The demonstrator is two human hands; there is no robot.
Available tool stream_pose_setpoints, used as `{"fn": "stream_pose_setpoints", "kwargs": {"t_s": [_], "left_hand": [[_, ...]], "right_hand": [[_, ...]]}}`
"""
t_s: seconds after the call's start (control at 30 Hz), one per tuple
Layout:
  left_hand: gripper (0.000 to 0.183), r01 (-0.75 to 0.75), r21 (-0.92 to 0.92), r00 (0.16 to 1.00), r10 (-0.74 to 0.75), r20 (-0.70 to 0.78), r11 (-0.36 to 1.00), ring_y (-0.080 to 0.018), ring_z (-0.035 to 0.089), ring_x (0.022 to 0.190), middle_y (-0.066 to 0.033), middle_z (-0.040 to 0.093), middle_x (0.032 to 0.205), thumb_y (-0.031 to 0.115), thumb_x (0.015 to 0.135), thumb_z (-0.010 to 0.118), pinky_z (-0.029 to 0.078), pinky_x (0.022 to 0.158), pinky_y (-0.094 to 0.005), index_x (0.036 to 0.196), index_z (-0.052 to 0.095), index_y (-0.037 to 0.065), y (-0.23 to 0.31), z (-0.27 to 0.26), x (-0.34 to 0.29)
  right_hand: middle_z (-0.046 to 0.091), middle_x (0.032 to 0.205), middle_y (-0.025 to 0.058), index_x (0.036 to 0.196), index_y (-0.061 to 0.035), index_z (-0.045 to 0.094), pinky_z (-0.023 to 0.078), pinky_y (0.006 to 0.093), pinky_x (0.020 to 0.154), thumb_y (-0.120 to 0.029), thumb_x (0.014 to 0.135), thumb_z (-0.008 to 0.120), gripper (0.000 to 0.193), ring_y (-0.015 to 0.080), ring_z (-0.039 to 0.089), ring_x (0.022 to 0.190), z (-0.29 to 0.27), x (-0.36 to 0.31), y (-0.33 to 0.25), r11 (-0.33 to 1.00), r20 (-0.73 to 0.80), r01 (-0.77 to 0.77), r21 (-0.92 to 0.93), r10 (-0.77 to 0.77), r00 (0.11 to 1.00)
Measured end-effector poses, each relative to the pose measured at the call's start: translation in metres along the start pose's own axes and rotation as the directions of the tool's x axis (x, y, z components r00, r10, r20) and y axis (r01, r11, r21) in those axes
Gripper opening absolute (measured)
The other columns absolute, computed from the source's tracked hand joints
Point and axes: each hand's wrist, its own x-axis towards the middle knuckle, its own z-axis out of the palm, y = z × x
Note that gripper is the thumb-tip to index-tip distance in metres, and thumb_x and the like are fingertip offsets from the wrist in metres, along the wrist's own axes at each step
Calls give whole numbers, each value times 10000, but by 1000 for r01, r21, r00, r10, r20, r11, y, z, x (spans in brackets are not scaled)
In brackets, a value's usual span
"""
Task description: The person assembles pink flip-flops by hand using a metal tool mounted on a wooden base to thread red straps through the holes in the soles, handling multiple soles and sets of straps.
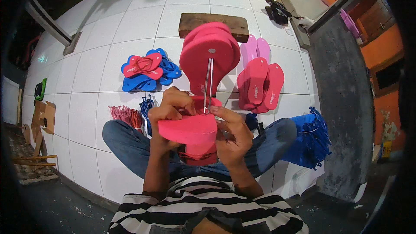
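My left hand (173,108) is closed round the upper left edge of a pink foam flip-flop sole (186,130), held above my lap. On its right side, my right hand (234,132) grips the same sole, thumb and fingers at the rim. A long, narrow metal wire loop (209,80) reaches down to the sole's far edge between my hands. Its upper end lies at the round spot on larger pink soles (206,45), stacked against a wooden block (238,28). Whether the loop passes through the held sole is hidden.
Blue and pink flip-flops (145,78) lie piled at left; pink soles (260,84) are stacked at right, with lilac soles (262,47) behind. Bundled straps (130,115) sit by my left knee, blue straps (314,134) by my right. A grey ledge (342,104) borders the right.
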Motion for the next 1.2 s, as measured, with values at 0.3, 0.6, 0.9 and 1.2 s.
{"fn": "stream_pose_setpoints", "kwargs": {"t_s": [0.3,0.6,0.9,1.2], "left_hand": [[421,-82,-144,997,82,-8,986,-253,559,790,-155,593,906,145,687,785,435,760,-389,895,427,68,-13,-1,4],[592,600,-198,754,-630,-185,775,-210,593,948,-137,493,1157,48,722,800,495,844,-325,1180,428,1,61,18,35],[955,324,266,945,-298,-133,908,-329,223,1379,-209,198,1459,220,697,836,260,1100,-420,1385,221,-27,4,5,64],[901,172,358,953,-63,-296,918,-319,215,1375,-210,257,1444,222,749,787,192,1118,-411,1406,221,-21,-34,19,59]], "right_hand": [[660,1040,183,915,3,620,546,369,829,56,717,754,245,315,669,964,-1,12,3,996,-6,89,-25,-89,996],[615,944,148,890,-17,591,509,320,683,42,726,754,239,252,632,827,-8,32,-36,986,60,-129,-106,136,989],[590,882,133,874,5,551,474,305,673,53,809,631,114,215,600,768,18,41,5,952,-20,-306,8,306,952],[633,876,88,952,7,586,514,269,639,-160,924,602,170,157,628,774,10,66,31,802,119,-543,249,531,839]]}}
